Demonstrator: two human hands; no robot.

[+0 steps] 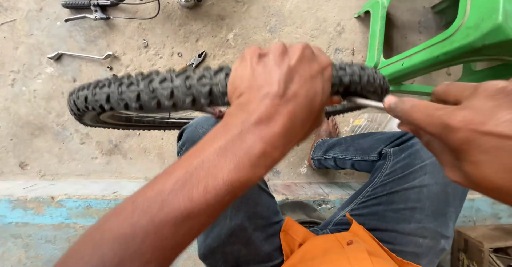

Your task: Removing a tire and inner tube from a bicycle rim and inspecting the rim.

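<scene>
While the left hand [280,88] clamps over the knobby bicycle tyre [160,90], steadying it above the knees, the right hand [458,134] pinches a thin metal lever [365,103] against its edge.

- Even, soft daylight; no glare or harsh highlights.
- Faint, diffuse shadows lie on the concrete floor [64,139] under the knobby tyre [154,88].
- The near left hand [280,88] and right hand [458,128] look slightly soft, motion-blurred.
- Tyre tread stays fairly crisp.
</scene>
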